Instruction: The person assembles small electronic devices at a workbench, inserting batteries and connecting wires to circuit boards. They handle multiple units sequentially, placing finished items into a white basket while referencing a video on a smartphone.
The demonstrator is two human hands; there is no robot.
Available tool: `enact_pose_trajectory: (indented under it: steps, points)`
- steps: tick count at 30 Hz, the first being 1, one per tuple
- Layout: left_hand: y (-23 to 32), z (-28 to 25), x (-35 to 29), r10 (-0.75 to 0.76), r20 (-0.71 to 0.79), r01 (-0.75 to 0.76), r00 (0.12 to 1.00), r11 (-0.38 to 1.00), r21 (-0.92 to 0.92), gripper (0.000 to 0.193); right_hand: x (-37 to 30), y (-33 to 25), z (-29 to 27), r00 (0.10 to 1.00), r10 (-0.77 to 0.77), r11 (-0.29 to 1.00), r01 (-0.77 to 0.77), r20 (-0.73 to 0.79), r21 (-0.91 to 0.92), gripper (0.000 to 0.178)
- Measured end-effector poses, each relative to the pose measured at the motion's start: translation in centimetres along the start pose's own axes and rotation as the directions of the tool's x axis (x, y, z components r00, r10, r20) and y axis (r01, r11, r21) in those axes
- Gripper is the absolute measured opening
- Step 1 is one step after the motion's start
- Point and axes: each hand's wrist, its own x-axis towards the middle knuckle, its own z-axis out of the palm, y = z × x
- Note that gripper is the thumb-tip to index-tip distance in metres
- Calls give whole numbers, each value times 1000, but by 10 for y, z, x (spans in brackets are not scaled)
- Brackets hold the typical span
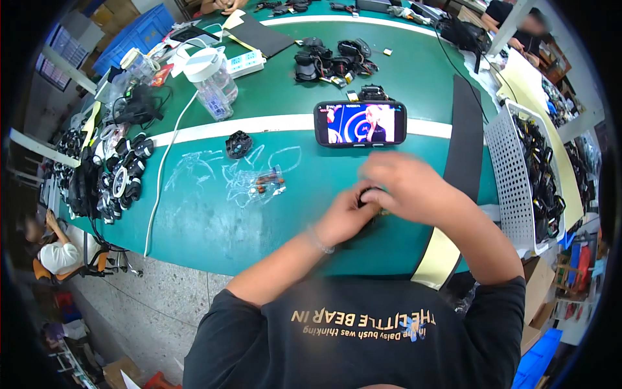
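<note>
Near the front edge of the green table, my left hand [348, 215] is closed round a small black part [370, 193], mostly hidden by my fingers. Over it bends my right hand [405, 185], its thumb by the part and its upper fingers smeared by motion; whether it grips anything cannot be made out. A phone [361, 124] with a lit screen stands just beyond my hands. To their left lie a clear plastic bag with small reddish-brown pieces [265, 181] and a round black part [239, 144].
Black parts [334, 61] lie piled beyond the phone. A white perforated basket [515, 178] of black parts stands at right, beside a dark strip [465, 129]. At left are a clear jug [212, 87], a power strip [246, 63], a white cable [161, 175] and heaped black-and-white parts [123, 172].
</note>
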Motion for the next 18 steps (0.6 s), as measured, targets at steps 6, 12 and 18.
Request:
enact_pose_trajectory:
  steps: [6, 12, 18]
  points:
    - [8, 2, -1, -116, -119, 53, 986, 899, -434, 17, -17, -4, 22, 915, 230, 957, -150, -331, 249, 44]
    - [15, 4, -3, -191, 4, 150, 982, 754, -640, 20, -31, 5, 43, 893, 358, 880, -225, -273, 419, 24]
    - [6, 4, -3, -40, 63, 62, 997, 918, -391, 35, -31, 6, 37, 905, 305, 939, -233, -296, 254, 14]
